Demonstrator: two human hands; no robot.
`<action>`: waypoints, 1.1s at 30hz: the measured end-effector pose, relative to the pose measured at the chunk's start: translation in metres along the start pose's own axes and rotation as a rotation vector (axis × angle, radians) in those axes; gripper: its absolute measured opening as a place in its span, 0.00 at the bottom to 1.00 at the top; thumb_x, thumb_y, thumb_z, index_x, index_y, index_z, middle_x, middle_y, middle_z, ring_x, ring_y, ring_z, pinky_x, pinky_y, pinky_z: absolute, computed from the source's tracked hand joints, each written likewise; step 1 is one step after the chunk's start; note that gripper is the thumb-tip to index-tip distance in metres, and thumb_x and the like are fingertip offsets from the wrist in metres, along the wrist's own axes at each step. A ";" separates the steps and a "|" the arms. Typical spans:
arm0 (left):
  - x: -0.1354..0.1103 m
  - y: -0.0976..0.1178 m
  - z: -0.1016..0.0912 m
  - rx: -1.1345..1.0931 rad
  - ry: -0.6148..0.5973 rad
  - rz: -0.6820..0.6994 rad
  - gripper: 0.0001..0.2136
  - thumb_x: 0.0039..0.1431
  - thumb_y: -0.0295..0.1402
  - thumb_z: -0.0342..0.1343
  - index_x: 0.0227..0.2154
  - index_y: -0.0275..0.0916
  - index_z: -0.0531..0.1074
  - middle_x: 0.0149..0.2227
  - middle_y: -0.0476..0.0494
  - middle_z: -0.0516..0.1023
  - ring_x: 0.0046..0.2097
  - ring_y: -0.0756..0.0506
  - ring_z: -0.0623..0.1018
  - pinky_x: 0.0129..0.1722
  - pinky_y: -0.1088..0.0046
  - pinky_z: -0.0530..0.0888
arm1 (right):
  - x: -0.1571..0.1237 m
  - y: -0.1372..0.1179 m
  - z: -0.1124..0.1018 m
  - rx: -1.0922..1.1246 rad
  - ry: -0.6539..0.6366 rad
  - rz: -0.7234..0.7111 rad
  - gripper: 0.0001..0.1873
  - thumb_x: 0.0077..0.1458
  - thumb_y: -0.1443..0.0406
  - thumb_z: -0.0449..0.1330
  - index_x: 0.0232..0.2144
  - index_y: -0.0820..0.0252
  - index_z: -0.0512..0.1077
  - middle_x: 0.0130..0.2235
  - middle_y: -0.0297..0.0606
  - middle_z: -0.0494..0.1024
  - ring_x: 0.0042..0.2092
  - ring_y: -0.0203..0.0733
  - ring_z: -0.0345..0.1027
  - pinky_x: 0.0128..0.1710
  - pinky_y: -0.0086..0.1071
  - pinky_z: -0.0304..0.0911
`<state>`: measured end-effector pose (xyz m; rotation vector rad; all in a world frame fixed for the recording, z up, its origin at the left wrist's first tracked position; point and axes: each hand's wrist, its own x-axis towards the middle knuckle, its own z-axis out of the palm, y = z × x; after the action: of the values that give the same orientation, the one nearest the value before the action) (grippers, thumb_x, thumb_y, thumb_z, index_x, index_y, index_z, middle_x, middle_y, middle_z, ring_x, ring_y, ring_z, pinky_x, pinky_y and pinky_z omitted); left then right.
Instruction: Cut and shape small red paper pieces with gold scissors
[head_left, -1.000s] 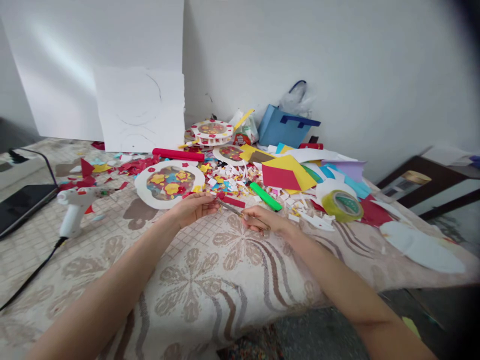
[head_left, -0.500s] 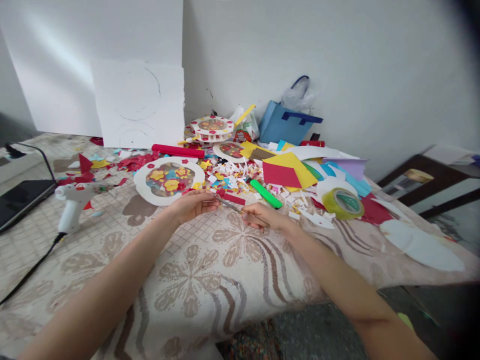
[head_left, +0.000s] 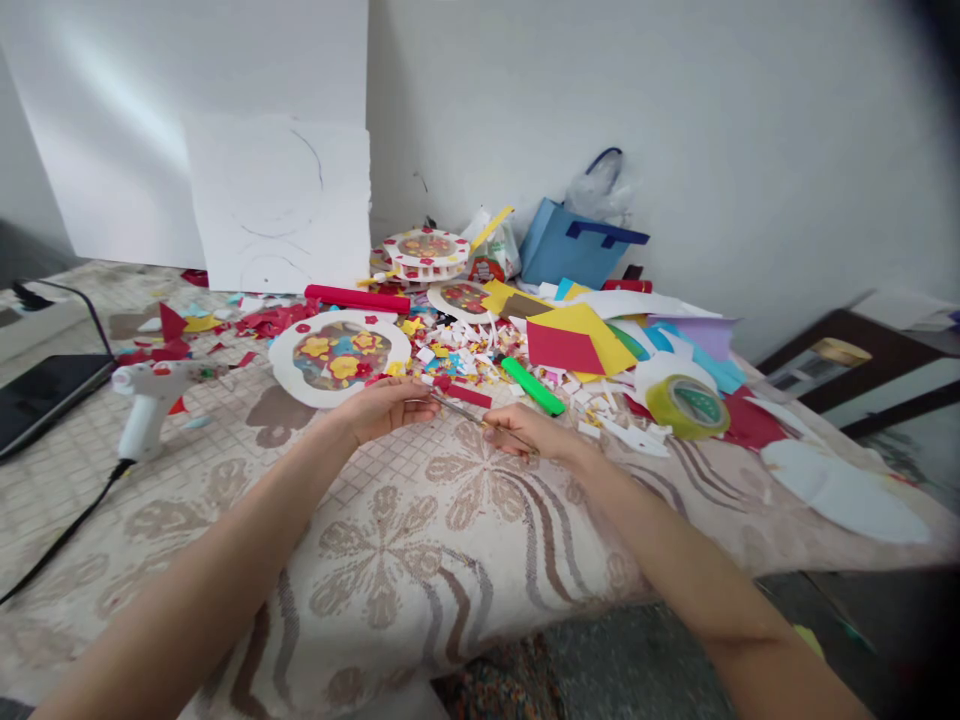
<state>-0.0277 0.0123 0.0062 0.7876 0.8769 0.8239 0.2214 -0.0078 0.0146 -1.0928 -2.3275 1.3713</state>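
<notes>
Above the front part of the tablecloth, my right hand (head_left: 517,430) is closed around a thin metal tool (head_left: 463,411), slim like tweezers, which slants up and left. The tool's far tip meets the fingertips of my left hand (head_left: 394,405), which are pinched together. Whatever sits between those left fingertips is too small to make out. Just behind my left hand lies a white scalloped ring (head_left: 283,368) with yellow, red and blue paper flowers on a clear middle. A red paper strip (head_left: 470,396) and a green cutter-like tool (head_left: 533,386) lie just beyond my hands.
A white glue gun (head_left: 146,410) with a black cord stands at left near a dark tablet-like device (head_left: 52,400). Paper scraps (head_left: 465,350) spread across the middle. A tape roll (head_left: 686,405) and coloured sheets (head_left: 577,340) lie right; a blue bag (head_left: 574,245) stands behind.
Both hands keep the same hold on the thin metal tool, almost in place. The view has shifted very slightly; nothing else has visibly moved.
</notes>
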 end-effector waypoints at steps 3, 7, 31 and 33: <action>0.000 0.000 -0.001 0.003 -0.008 0.001 0.07 0.58 0.22 0.51 0.28 0.31 0.74 0.28 0.39 0.80 0.29 0.50 0.80 0.33 0.77 0.77 | 0.000 -0.001 0.002 -0.039 0.020 0.016 0.21 0.56 0.51 0.50 0.20 0.59 0.58 0.14 0.24 0.57 0.15 0.28 0.51 0.15 0.23 0.50; 0.000 0.001 0.000 0.006 0.000 -0.004 0.07 0.58 0.22 0.51 0.27 0.31 0.74 0.27 0.39 0.80 0.28 0.50 0.79 0.32 0.78 0.77 | 0.002 -0.004 0.004 -0.180 0.079 -0.030 0.23 0.57 0.51 0.50 0.19 0.59 0.57 0.14 0.26 0.57 0.17 0.30 0.52 0.18 0.25 0.47; -0.006 0.003 0.012 0.015 0.085 0.110 0.06 0.56 0.20 0.53 0.28 0.29 0.75 0.29 0.41 0.80 0.28 0.52 0.78 0.32 0.80 0.76 | 0.009 0.004 0.016 0.055 0.175 0.079 0.19 0.55 0.53 0.53 0.21 0.59 0.58 0.15 0.24 0.57 0.14 0.27 0.51 0.14 0.23 0.49; -0.006 0.004 0.011 0.005 0.094 0.106 0.06 0.56 0.20 0.52 0.28 0.29 0.75 0.28 0.41 0.80 0.27 0.53 0.78 0.31 0.81 0.76 | 0.010 0.004 0.016 0.135 0.147 0.097 0.17 0.55 0.54 0.53 0.22 0.60 0.60 0.14 0.22 0.56 0.13 0.27 0.49 0.13 0.23 0.50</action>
<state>-0.0214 0.0062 0.0160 0.8101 0.9271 0.9586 0.2082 -0.0107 0.0007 -1.2350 -2.0727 1.4079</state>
